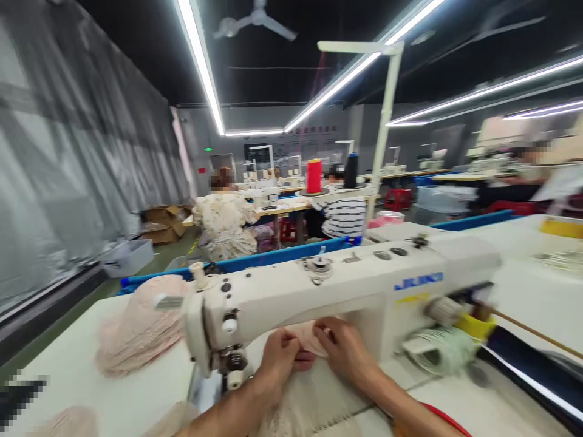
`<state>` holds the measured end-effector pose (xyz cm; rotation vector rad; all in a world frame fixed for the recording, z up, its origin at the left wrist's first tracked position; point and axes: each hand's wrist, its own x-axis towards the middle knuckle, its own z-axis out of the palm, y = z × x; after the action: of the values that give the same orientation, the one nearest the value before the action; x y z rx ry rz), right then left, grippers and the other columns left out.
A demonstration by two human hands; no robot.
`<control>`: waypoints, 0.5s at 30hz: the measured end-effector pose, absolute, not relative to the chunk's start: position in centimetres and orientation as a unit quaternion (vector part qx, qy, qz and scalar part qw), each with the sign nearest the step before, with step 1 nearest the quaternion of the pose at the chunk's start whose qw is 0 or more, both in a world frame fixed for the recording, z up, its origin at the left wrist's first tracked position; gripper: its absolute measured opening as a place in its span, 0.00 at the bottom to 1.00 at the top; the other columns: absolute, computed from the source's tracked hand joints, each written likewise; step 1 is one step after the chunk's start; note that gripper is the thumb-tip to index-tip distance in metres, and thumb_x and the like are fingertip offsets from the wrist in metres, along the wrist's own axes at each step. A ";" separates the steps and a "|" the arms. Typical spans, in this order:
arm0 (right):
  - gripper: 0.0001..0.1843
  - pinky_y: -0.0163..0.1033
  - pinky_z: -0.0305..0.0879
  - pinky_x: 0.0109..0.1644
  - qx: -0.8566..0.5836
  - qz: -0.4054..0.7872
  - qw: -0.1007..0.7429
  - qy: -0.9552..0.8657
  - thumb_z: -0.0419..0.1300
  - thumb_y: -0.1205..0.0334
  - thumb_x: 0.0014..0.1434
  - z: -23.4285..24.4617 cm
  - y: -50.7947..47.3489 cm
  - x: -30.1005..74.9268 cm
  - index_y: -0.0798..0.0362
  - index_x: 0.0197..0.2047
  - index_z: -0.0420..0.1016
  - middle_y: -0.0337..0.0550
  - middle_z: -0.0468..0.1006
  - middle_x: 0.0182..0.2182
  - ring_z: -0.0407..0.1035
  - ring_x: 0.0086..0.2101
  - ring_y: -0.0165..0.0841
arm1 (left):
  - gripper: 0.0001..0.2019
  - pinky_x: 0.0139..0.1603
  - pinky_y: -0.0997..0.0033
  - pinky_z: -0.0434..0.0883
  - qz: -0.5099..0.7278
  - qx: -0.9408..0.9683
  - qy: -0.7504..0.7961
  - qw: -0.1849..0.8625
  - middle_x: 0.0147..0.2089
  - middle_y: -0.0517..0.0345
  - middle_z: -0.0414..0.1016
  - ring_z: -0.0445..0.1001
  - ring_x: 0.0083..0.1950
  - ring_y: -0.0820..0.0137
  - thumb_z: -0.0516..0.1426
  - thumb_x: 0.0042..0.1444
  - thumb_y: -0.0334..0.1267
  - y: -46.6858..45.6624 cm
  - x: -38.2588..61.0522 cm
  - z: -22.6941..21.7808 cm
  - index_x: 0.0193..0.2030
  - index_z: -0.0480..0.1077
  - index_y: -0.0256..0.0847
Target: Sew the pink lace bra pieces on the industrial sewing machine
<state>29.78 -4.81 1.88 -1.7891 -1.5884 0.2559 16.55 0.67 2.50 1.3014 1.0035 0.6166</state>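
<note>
Both hands are under the arm of a white sewing machine (291, 297), to the right of its needle end. My left hand (283, 352) pinches the edge of a pale pink piece of fabric (306, 335). Close beside it, my right hand (339, 343) has thumb and fingers closed on the same fabric. More light cloth (319, 394) hangs from the hands toward me, with a lacy part at the lower left. The needle and presser foot are largely hidden behind the machine head and my left arm.
A stack of pale pink fabric pieces (141, 328) lies on the white table left of the machine head. Red (314, 176) and black (350, 170) thread cones stand behind the machine. A roll of whitish tape (439, 351) sits at right. Other people work at tables beyond.
</note>
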 end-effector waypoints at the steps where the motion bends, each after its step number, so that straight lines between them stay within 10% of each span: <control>1: 0.11 0.43 0.70 0.41 -0.695 0.090 0.366 -0.613 0.56 0.58 0.64 2.0 -5.1 29.6 0.55 0.46 0.71 0.42 0.74 0.41 0.72 0.37 0.32 | 0.04 0.36 0.67 0.73 0.270 0.589 0.437 0.624 0.27 0.56 0.72 0.75 0.30 0.68 0.55 0.50 0.33 0.5 16.2 2.5 0.28 0.62 0.38; 5: 0.11 0.40 0.71 0.38 -0.705 0.052 0.371 -0.602 0.56 0.58 0.64 1.9 -5.6 29.3 0.55 0.47 0.70 0.42 0.74 0.41 0.72 0.35 0.30 | 0.03 0.46 0.65 0.70 0.299 0.692 0.363 0.548 0.33 0.57 0.70 0.73 0.39 0.66 0.54 0.50 0.34 0.7 14.9 1.5 0.33 0.63 0.42; 10: 0.12 0.41 0.71 0.38 -0.681 -0.024 0.366 -0.634 0.57 0.58 0.64 1.5 -6.4 29.5 0.55 0.48 0.69 0.42 0.74 0.41 0.72 0.35 0.31 | 0.21 0.57 0.64 0.64 0.257 0.942 0.130 0.174 0.53 0.52 0.71 0.68 0.55 0.63 0.45 0.51 0.27 1.8 15.6 -0.1 0.47 0.70 0.44; 15: 0.08 0.41 0.70 0.37 -0.577 -0.104 0.404 -0.702 0.53 0.61 0.66 3.6 -10.6 28.8 0.56 0.43 0.69 0.41 0.73 0.37 0.71 0.35 0.32 | 0.18 0.53 0.61 0.65 0.156 0.959 0.213 0.104 0.44 0.52 0.76 0.71 0.50 0.59 0.47 0.51 0.28 1.6 17.0 1.5 0.43 0.72 0.43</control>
<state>28.83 -10.61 3.60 -1.4562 -1.7733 -0.2616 16.96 1.57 1.52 2.8277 0.6281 0.4588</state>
